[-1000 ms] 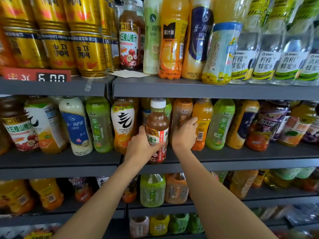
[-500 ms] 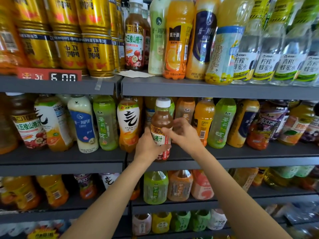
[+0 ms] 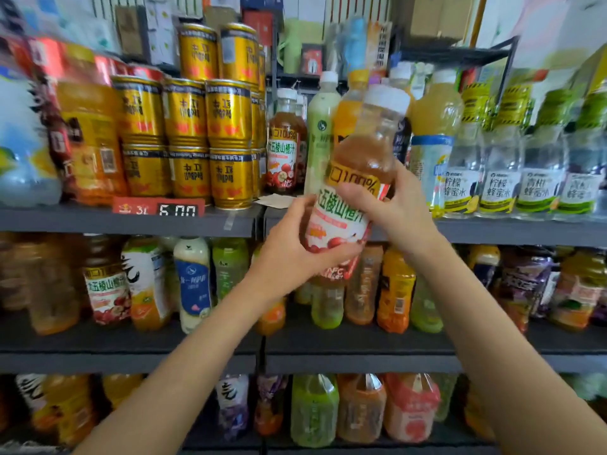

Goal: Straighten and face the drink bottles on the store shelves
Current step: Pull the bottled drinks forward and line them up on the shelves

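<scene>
1. Head view: both hands hold one brown juice bottle [image 3: 358,178] with a white cap, lifted clear of the shelves and tilted to the right, its red-and-white label facing the camera.
2. The left hand [image 3: 295,254] wraps around the bottle's lower part, fingers curled under the label.
3. The right hand [image 3: 394,205] clasps the bottle's middle from the right.
4. Behind it, on the upper shelf [image 3: 131,221], stand gold cans [image 3: 187,142] and a matching juice bottle [image 3: 284,146].
5. Below, the middle shelf [image 3: 361,343] holds mixed drink bottles.
</scene>
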Motion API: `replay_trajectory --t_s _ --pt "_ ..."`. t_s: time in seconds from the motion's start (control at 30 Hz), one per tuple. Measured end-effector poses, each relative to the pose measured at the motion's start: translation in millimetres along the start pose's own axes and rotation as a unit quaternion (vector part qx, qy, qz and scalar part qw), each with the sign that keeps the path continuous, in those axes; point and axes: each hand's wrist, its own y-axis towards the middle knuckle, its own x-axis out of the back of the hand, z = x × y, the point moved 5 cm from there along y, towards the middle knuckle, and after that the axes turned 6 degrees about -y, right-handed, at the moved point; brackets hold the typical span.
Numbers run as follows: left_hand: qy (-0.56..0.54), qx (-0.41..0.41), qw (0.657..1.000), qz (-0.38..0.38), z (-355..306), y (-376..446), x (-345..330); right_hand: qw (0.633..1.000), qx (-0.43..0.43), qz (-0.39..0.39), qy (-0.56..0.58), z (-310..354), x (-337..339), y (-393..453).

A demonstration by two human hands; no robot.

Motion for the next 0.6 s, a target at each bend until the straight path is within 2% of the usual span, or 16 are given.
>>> replay_trajectory --t_s 0.07,0.17,0.27,0.33,0.4,0.5,0.6 --pt "0.009 0.002 1.0 -0.006 -10.8 17.8 8.3 1.0 -0.003 -0.012 0.023 9.0 3.0 21.4" --pt "0.06 -0.002 0.994 -0.095 -18.9 36.4 21.6 1.0 -0.022 -0.011 0.011 11.7 -6.0 44.2" --pt "0.12 0.029 0.974 -0.189 -21.0 45.8 34.5 0.995 -0.053 0.028 -0.08 9.0 -27.2 59.5" --pt "0.185 0.034 0.958 -0.218 -21.3 48.9 41.9 0.988 -0.056 0.059 -0.128 6.8 -43.4 67.3" --pt "0.218 0.027 0.953 -0.207 -18.8 53.5 48.7 0.985 -0.062 0.061 -0.147 5.4 -51.8 77.3" --pt "0.273 0.03 0.951 -0.143 -16.5 63.8 63.1 0.981 -0.087 0.065 -0.161 -1.6 -63.0 98.5" --pt "0.392 0.038 0.914 -0.096 -9.4 70.3 78.3 0.967 -0.089 0.054 -0.23 -7.7 -75.6 121.9"
